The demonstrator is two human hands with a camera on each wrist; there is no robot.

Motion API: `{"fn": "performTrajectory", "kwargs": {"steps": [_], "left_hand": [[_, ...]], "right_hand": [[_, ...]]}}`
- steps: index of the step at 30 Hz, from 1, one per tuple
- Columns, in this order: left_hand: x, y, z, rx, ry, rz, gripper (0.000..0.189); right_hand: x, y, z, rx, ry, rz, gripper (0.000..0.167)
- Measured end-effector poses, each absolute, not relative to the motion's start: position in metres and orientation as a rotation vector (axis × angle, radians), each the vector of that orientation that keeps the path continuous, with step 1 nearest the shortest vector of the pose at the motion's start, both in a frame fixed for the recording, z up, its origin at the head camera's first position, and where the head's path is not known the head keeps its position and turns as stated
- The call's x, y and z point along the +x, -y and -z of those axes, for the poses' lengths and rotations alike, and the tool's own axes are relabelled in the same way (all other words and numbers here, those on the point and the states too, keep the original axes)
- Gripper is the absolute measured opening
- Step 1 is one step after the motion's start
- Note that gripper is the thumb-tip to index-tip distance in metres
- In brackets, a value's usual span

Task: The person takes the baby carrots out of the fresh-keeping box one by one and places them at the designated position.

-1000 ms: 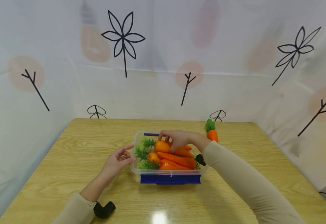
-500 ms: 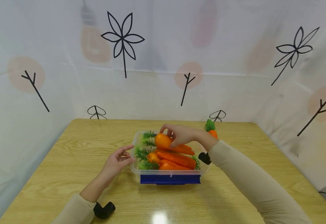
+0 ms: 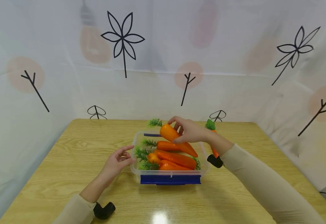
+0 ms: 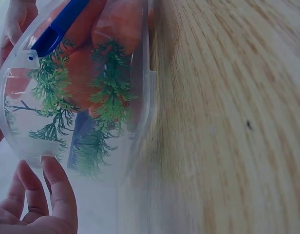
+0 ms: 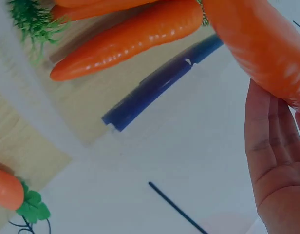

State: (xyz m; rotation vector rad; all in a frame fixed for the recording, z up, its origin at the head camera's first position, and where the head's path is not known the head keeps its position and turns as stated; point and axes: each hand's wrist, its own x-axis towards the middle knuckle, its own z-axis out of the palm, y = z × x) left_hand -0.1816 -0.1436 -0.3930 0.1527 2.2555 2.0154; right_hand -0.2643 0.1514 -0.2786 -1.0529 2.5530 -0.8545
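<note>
My right hand (image 3: 191,130) pinches a fat orange carrot (image 3: 169,133) with a feathery green top, tilted with its tip down over the clear plastic box (image 3: 134,168). In the right wrist view, the fingers lie against the side of this carrot (image 5: 267,44). Several more carrots (image 3: 177,159) lie in the box, their tops mostly to the left. At the box's left wall is my left hand (image 3: 118,161), fingers loosely bent. The left wrist view shows its fingertips (image 4: 55,168) right at the box's rim, with green carrot leaves (image 4: 111,92) behind the clear wall.
A carrot with broad green leaves (image 3: 210,124) lies on the wooden table (image 3: 95,137) right of the box, partly behind my right forearm. A blue latch flap (image 3: 170,179) hangs at the box's front. A patterned white cloth (image 3: 157,93) stands behind the table.
My right hand has lifted the fat carrot up from among the others, moving up and slightly right. A carrot beneath it now shows. The left hand has stayed at the box's left side.
</note>
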Motion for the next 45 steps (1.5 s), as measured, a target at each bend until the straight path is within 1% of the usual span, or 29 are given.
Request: {"fn": "performTrajectory", "kwargs": {"steps": [14, 26, 45], "left_hand": [[-0.182, 0.143, 0.394, 0.148, -2.262, -2.008, 0.051], [-0.182, 0.143, 0.395, 0.153, -2.269, -2.006, 0.052], [-0.181, 0.142, 0.393, 0.129, -2.268, -2.008, 0.052]], "right_hand": [[-0.263, -0.188, 0.286, -0.909, -2.677, 0.912, 0.060], [-0.259, -0.212, 0.294, -0.866, -2.720, 0.956, 0.059], [-0.251, -0.250, 0.301, -0.725, -2.717, 1.106, 0.061]]}}
